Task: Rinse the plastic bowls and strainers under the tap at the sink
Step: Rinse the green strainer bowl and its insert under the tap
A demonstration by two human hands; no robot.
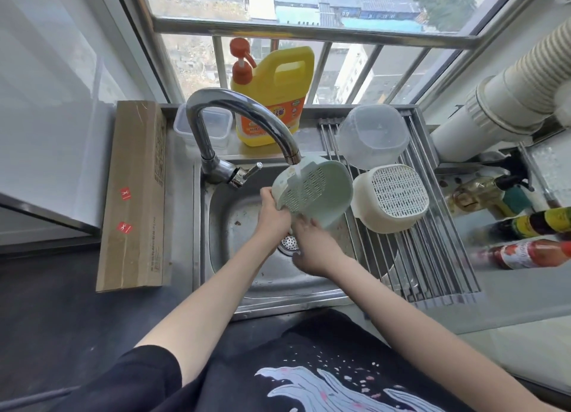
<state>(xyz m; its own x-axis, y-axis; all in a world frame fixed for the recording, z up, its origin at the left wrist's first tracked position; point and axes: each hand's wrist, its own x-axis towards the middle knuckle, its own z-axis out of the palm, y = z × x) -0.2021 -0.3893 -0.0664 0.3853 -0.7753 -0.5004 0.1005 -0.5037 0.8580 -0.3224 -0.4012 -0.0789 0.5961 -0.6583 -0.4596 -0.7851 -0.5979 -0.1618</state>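
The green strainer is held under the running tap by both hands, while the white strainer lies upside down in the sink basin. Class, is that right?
Not quite. The head view shows the white strainer upside down on the drying rack beside the basin, not in it. The green strainer is indeed under the tap, held by the left hand and right hand.

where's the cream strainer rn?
Head view, right of centre: the cream strainer sits upside down on the roll-up drying rack, right of the sink, just in front of the upturned clear bowl.
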